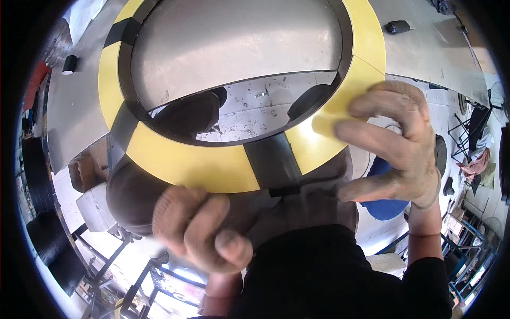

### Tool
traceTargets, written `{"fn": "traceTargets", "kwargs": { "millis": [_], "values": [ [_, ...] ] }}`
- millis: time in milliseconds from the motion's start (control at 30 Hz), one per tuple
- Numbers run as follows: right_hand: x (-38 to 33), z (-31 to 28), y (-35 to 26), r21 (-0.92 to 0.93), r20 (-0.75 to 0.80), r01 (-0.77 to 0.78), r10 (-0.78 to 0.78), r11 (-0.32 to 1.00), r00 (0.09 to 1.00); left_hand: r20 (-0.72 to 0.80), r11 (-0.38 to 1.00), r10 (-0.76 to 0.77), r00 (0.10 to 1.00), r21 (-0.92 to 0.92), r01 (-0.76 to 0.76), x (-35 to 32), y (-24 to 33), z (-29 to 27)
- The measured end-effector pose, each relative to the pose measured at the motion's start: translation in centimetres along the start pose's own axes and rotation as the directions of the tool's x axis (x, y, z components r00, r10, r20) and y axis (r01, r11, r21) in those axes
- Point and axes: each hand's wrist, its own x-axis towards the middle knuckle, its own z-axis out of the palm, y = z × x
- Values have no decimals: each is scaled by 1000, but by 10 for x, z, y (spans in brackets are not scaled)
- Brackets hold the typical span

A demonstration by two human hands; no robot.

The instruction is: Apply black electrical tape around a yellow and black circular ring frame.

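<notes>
A large yellow ring with black bands lies partly on the metal table, its near side over my lap. One black band crosses the near rim, and a short dark end sticks out below it. My right hand, in a brownish work glove, is beside the ring's right near side with fingers spread and nothing in them. Just below the ring's near left edge, my gloved left hand has its fingers curled in a loose fist, slightly blurred, with nothing visible in it. Whether either hand touches the ring is unclear.
The grey metal table extends beyond and through the ring. A black roll stands at its left, and a dark object lies at its right. A blue round seat is at my right, a cardboard box at my left.
</notes>
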Motion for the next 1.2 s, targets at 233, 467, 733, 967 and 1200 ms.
{"fn": "traceTargets", "kwargs": {
  "millis": [233,467,733,967,1200],
  "values": [
    [46,28,32,-44,137,280,-272,959,952,17,953,141,990,270,-140,29,-19,42],
    [54,30,30,-45,96,278,-273,959,957,-59,966,181,982,200,-166,37,-30,43],
    [36,-50,96,322,-282,-403,493,856,823,-424,964,212,881,239,-117,10,-31,28],
    [19,-61,173,-495,-367,-705,613,508,699,202,643,-468,860,-589,489,-55,-10,34],
    [18,-47,177,-353,-198,-770,761,532,617,543,347,-404,736,-654,673,-43,-31,70]
  ]
}}
